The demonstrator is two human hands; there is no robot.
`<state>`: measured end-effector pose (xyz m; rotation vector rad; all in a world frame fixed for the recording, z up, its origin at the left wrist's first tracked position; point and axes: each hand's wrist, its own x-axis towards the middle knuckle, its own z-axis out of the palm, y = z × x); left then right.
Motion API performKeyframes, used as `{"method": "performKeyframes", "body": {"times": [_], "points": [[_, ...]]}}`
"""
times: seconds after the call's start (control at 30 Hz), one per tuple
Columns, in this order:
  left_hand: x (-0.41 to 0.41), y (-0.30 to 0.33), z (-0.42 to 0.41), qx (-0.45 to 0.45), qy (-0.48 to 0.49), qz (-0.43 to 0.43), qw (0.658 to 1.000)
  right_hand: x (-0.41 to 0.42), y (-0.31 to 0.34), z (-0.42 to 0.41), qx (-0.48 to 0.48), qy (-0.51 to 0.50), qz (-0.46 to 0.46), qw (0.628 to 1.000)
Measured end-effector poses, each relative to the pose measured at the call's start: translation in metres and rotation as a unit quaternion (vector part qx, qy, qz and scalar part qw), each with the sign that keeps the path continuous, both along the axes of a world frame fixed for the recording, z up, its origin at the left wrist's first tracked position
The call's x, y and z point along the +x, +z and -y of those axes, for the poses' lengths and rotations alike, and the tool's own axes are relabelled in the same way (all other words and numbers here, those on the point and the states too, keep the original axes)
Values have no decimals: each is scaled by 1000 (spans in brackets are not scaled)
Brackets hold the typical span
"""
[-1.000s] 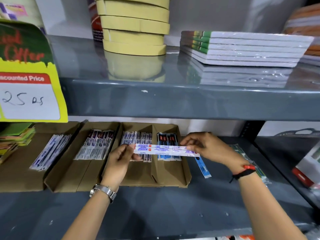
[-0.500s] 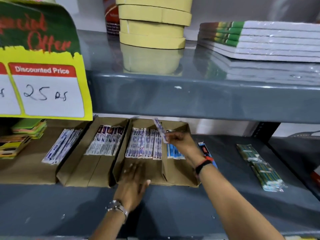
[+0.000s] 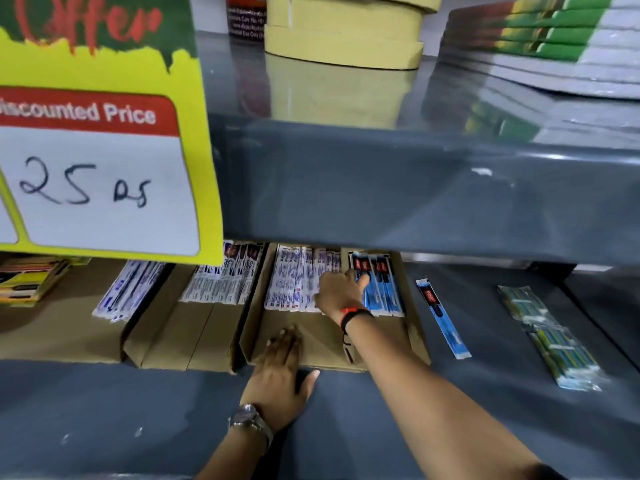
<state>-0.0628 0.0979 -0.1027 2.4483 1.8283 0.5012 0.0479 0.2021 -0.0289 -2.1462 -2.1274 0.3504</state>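
The right hand (image 3: 337, 292) lies on the right end of the white packets (image 3: 291, 285) in the cardboard box (image 3: 322, 348), thumb pointing to 2 o'clock at the blue packets (image 3: 384, 292). I cannot tell whether it pinches 1. At 7 o'clock the left hand (image 3: 282, 372) rests flat, fingers straight, on the box front.

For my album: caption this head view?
Right hand touches white packets in a cardboard tray while left hand rests on its front.

Three cardboard trays (image 3: 322, 344), one loose blue packet (image 3: 443, 318), one price sign (image 3: 100, 188).
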Motion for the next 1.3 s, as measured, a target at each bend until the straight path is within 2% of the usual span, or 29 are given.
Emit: {"method": "performKeyframes", "body": {"times": [0.1,0.23,0.3,0.4,0.47,0.57,0.67,0.93,1.0,1.07,1.13,1.17,1.23,1.27,1.3], "points": [[-1,1,-1,-1,1,-13,1000,-1,3,0,-7,19,33,999],[-1,-2,-2,4,-8,2,1000,12,16,6,54,14,-6,998],[0,-3,-1,19,-18,21,999,36,28,11,111,-19,-22,993],[-1,-5,-1,25,-14,5,1000,93,37,22,141,-133,-46,980],[1,-4,0,-1,-17,6,1000,135,29,34,132,-205,-54,968],[7,-10,-3,-22,-31,-5,999,181,3,58,45,-273,-57,959],[21,-12,-6,-23,-41,9,999,199,-20,73,-44,-280,-42,958],[25,-20,-11,-49,-30,8,998,202,-24,78,-16,-299,-103,949],[23,-18,-12,-62,-35,11,997,208,-11,81,41,-304,-134,942],[24,-6,-11,-107,-29,70,991,216,11,84,126,-274,-169,938],[27,19,-10,-130,7,193,973,225,39,87,188,-191,-177,947],[29,34,-11,-125,17,274,953,228,52,89,197,-140,-174,955],[34,66,-16,-120,-1,440,890,226,77,92,181,-51,-183,965],[38,79,-19,-116,-20,489,865,223,87,93,169,-12,-193,966],[43,92,-21,-112,-38,508,853,218,95,93,161,21,-199,966]]}}
